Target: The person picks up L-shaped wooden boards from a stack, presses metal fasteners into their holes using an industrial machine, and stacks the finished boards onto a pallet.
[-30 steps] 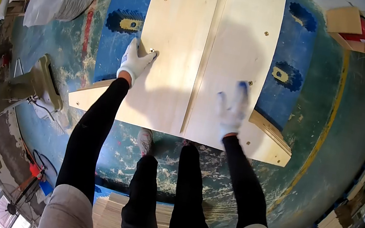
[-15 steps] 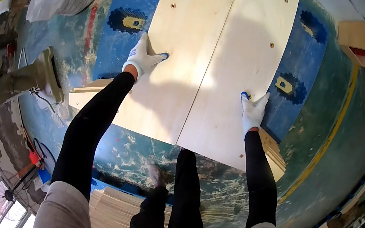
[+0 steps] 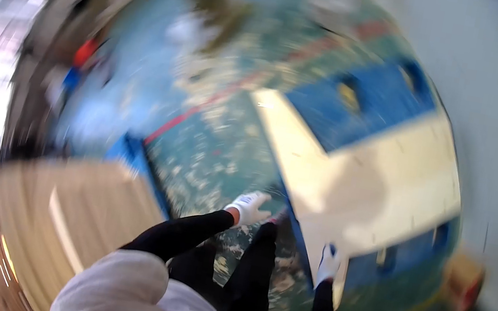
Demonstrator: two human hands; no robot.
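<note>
The picture is smeared by motion. My left hand, in a white glove, hangs over the green floor short of the panels' near edge, with its fingers apart and nothing in it. White-gloved too, my right hand is at the near right part of the pale wooden panels; its fingers are blurred, and I cannot make out whether they touch the wood. The panels lie over a blue base that shows on both sides, with dark-edged cutouts in it.
A stack of wooden boards stands at the lower left, with a narrow pale strip on top. A cardboard-coloured box sits at the right by the pale wall. Red and blue objects are blurred at the left.
The view has swung left, bringing the board stack into sight. My left hand has come off the panels and moved over the floor. My right hand is nearer the panels' near end.
</note>
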